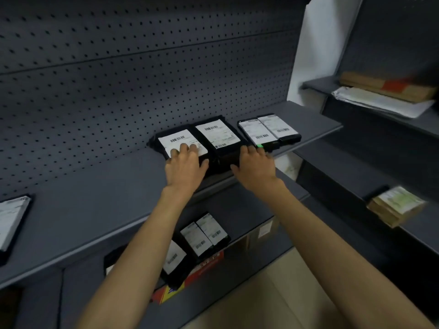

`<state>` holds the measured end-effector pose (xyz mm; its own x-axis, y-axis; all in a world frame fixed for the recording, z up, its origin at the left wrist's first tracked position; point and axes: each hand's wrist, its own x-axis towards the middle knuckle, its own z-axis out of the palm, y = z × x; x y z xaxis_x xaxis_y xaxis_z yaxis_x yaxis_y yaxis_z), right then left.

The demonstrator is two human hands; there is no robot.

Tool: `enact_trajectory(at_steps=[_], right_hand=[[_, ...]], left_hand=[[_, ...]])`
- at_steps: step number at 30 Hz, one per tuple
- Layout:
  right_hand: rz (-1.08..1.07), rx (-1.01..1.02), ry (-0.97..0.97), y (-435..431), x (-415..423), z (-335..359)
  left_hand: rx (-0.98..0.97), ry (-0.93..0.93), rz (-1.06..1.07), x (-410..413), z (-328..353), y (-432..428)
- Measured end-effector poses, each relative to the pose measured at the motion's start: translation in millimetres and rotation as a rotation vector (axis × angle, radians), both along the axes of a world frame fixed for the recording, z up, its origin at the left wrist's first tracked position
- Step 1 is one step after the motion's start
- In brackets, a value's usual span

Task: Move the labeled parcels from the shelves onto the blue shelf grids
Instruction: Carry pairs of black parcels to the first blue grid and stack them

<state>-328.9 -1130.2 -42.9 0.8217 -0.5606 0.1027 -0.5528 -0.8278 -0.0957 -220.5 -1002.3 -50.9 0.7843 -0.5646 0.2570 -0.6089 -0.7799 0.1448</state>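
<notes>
Several black parcels with white barcode labels lie in a row on a dark grey shelf (95,205). My left hand (184,166) rests palm down on the leftmost parcel (177,140), fingers spread over its label. My right hand (255,168) lies flat at the front edge of the middle parcel (217,134), thumb out to the left. Two more labeled parcels (269,130) sit side by side to the right, untouched. Neither hand has lifted anything. No blue shelf grid is in view.
A pegboard back panel (118,79) rises behind the shelf. A grey labeled parcel (11,222) lies at the far left. More black parcels (202,236) sit on the shelf below. To the right, another rack holds cardboard parcels (394,208) and a white bag (380,100).
</notes>
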Motion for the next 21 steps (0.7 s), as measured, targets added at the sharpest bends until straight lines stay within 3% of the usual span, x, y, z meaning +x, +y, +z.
enact_trajectory(at_steps=[9,21], right_hand=[[0.017,0.146,0.137,-38.5,85.7,-3.0],[0.303,0.299,0.253,-113.2,106.5,0.3]], left_hand=[[0.044,0.280,0.316,38.9,-0.6,-49.2],[0.034,0.467,0.592,40.6,6.6,-50.1]])
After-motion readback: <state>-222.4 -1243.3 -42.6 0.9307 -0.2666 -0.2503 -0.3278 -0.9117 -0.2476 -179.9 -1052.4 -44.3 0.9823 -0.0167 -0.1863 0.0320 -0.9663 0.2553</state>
